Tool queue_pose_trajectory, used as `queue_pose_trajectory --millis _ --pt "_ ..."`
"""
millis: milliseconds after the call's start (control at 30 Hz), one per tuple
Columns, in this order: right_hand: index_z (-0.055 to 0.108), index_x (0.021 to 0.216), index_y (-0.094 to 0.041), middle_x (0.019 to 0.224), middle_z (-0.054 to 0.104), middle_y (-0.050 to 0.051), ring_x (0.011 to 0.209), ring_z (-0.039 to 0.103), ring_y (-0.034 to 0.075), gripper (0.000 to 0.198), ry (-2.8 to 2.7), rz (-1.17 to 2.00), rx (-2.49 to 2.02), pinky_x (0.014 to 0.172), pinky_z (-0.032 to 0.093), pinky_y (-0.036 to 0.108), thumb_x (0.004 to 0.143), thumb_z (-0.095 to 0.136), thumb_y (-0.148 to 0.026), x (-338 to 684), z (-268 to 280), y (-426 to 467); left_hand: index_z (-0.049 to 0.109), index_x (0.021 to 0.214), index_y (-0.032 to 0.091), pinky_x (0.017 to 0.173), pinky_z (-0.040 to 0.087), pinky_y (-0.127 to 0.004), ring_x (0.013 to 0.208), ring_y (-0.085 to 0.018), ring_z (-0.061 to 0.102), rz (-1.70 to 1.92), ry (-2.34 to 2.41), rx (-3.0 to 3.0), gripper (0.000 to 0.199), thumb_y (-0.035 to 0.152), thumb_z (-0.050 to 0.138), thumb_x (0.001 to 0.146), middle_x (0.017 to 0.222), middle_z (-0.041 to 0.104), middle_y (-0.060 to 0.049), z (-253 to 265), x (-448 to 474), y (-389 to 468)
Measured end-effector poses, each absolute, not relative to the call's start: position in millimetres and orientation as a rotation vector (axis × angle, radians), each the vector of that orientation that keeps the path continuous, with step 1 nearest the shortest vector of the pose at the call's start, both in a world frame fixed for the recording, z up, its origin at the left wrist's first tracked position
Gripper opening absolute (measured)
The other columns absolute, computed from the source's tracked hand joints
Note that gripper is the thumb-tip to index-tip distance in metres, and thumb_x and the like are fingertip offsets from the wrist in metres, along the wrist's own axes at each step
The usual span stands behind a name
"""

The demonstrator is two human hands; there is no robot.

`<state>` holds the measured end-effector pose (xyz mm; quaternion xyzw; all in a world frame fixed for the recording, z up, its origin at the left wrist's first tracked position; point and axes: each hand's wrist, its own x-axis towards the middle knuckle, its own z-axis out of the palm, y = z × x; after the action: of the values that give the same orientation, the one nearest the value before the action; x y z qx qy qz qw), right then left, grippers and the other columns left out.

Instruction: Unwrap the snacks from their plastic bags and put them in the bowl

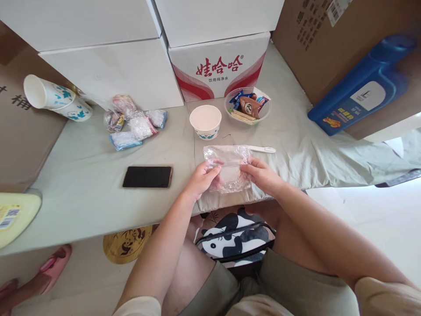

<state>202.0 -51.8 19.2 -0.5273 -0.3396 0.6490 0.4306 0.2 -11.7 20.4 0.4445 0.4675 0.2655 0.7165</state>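
Between my two hands a sheet of clear plastic wrap (230,160) is held spread out near the table's front edge. My left hand (204,177) pinches its left side, thumb on top. On the opposite side my right hand (261,173) grips it the same way. Some fingers show blurred through the film. Just behind it lies a white plastic knife or stick (261,149), partly covered by the wrap. A white paper bowl (205,120) with a blue leaf print stands beyond, beside a clear plastic bowl (232,116) of wrapped snacks (250,106).
A black phone (147,177) lies left of my hands. Behind it are several plastic-wrapped packets (131,127) and stacked paper cups (59,98). White boxes (219,66) line the back. A blue bottle (362,87) is at right, a pale yellow bottle (18,215) at left.
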Motion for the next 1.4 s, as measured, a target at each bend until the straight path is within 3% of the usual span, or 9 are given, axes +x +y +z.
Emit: queue_pose_trajectory --millis 200,333,500,633,933,1100,1200,1300,1400 --pt "0.054 0.096 -0.026 0.056 0.046 -0.009 0.047 0.041 0.01 0.04 -0.839 1.558 -1.222 0.046 0.033 0.024 0.068 0.075 -0.047 196.0 29.7 -53.9 0.065 0.106 0.022 0.039 0.044 -0.019 0.043 -0.013 0.061 0.685 0.917 0.775 0.039 0.033 0.074 0.069 0.057 0.066 0.004 20.1 -11.5 -0.7" --pt "0.052 0.079 -0.025 0.059 0.051 -0.003 0.05 0.045 0.013 0.031 -0.766 1.516 -1.209 0.047 0.037 0.028 0.065 0.068 -0.047 203.7 35.6 -52.6 0.065 0.08 0.02 0.042 0.048 -0.024 0.043 -0.012 0.056 0.729 0.806 0.699 0.018 0.033 0.066 0.067 0.051 0.057 0.004 19.7 -13.0 3.2" --pt "0.056 0.072 -0.023 0.062 0.054 0.002 0.054 0.05 0.017 0.045 -0.78 1.582 -1.176 0.053 0.044 0.032 0.071 0.058 -0.068 212.7 34.6 -50.2 0.058 0.069 0.018 0.048 0.042 -0.02 0.048 -0.007 0.051 0.745 0.884 0.886 0.028 0.039 0.076 0.065 0.056 0.056 0.004 17.3 -5.6 1.6" --pt "0.051 0.068 -0.022 0.062 0.056 0.0 0.057 0.05 0.013 0.04 -0.944 1.446 -1.423 0.057 0.043 0.028 0.069 0.069 -0.057 210.9 28.0 -49.7 0.053 0.081 0.02 0.057 0.043 -0.02 0.058 -0.009 0.056 0.852 1.048 1.056 0.031 0.029 0.078 0.064 0.066 0.064 0.004 8.5 -3.6 5.6" --pt "0.05 0.116 -0.025 0.077 0.065 -0.004 0.059 0.051 0.015 0.049 -1.294 0.968 -1.716 0.062 0.041 0.031 0.069 0.064 -0.029 213.9 21.8 -51.9 0.055 0.083 0.021 0.067 0.046 -0.025 0.067 -0.011 0.057 1.093 1.24 1.304 0.021 0.025 0.072 0.072 0.076 0.06 0.002 0.3 -8.6 9.7" --pt "0.057 0.083 -0.023 0.079 0.065 0.002 0.074 0.057 0.019 0.012 -1.547 0.911 -1.509 0.074 0.043 0.033 0.077 0.06 -0.033 204.5 24.2 -56.5 0.063 0.101 0.021 0.092 0.052 -0.033 0.102 -0.019 0.068 0.893 0.99 1.409 0.032 0.035 0.076 0.076 0.107 0.072 -0.007 4.3 0.4 -1.6" --pt "0.052 0.076 -0.023 0.087 0.064 0.004 0.085 0.059 0.02 0.013 -1.667 1.015 -1.319 0.081 0.044 0.034 0.079 0.059 -0.033 199.0 28.1 -60.2 0.063 0.119 0.023 0.109 0.045 -0.039 0.129 -0.026 0.061 0.755 0.855 1.406 0.054 0.041 0.083 0.072 0.135 0.066 -0.012 3.3 3.6 -2.8" --pt "0.048 0.077 -0.022 0.098 0.064 0.005 0.092 0.058 0.02 0.018 -1.689 1.186 -1.199 0.084 0.044 0.034 0.084 0.057 -0.036 197.0 31.4 -63.3 0.063 0.126 0.022 0.112 0.044 -0.04 0.132 -0.029 0.059 0.684 0.791 1.374 0.066 0.047 0.086 0.069 0.14 0.064 -0.014 2.5 5.5 -4.4" --pt "0.046 0.079 -0.022 0.083 0.056 0.001 0.076 0.05 0.016 0.024 -1.664 1.274 -1.206 0.073 0.041 0.03 0.089 0.056 -0.041 197.6 30.3 -65.3 0.065 0.127 0.02 0.107 0.048 -0.04 0.124 -0.03 0.063 0.651 0.799 1.412 0.063 0.052 0.081 0.076 0.133 0.068 -0.013 3.5 6.3 -8.0"
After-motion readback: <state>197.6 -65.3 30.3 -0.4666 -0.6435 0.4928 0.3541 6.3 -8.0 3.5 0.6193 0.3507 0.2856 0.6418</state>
